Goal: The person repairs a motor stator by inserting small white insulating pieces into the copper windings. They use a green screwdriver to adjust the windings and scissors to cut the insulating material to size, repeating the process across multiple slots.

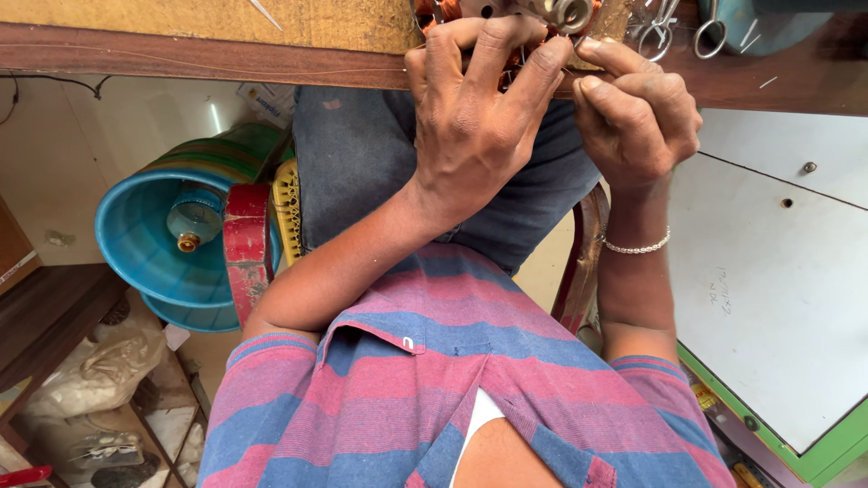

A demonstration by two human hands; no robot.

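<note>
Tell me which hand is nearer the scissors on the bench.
Right. The right hand sits just below and left of the scissors. The left hand is farther left, fingers on the copper-wound part.

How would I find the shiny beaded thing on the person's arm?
Start at the striped shirt at the bottom and follow the bare arm on the right up towards the right hand. Just below that hand, around the wrist, sits the bracelet. It is a thin silver chain of small beads; the other wrist is bare.
</note>
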